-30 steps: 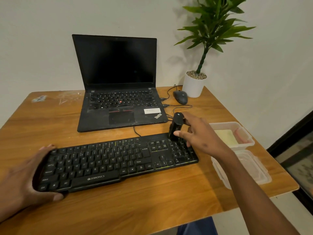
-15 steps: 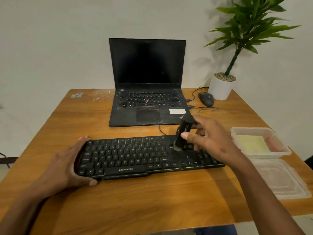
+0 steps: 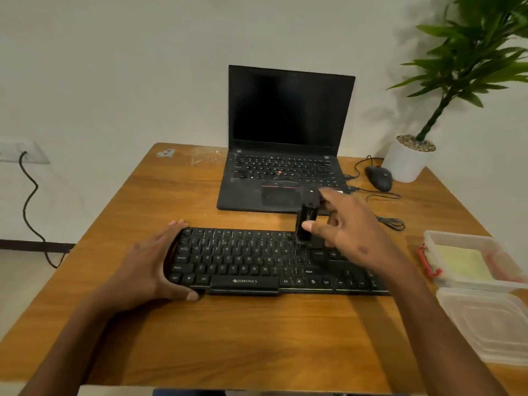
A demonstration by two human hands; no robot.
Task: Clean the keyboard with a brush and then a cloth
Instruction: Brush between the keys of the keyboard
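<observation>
A black keyboard (image 3: pixel 248 261) lies across the wooden table (image 3: pixel 228 332) in front of me. My left hand (image 3: pixel 145 267) grips its left end, fingers over the far edge and thumb on the near edge. My right hand (image 3: pixel 351 232) pinches a black brush (image 3: pixel 306 218) upright, its lower end down on the keys right of the keyboard's middle, in the upper rows. My right forearm hides the keyboard's right end. A yellow cloth (image 3: pixel 463 264) lies inside a clear plastic box (image 3: pixel 457 237) at the right.
An open black laptop (image 3: pixel 285 155) stands behind the keyboard. A black mouse (image 3: pixel 378 178) with its cable and a potted plant (image 3: pixel 411 158) sit at the back right. The box's clear lid (image 3: pixel 491 324) lies near the table's right edge. A cable hangs from a wall socket (image 3: pixel 25 152).
My right hand has carried the brush leftward along the keyboard, from the right-hand key block toward the middle. The camera view has swung left. My left hand keeps its hold.
</observation>
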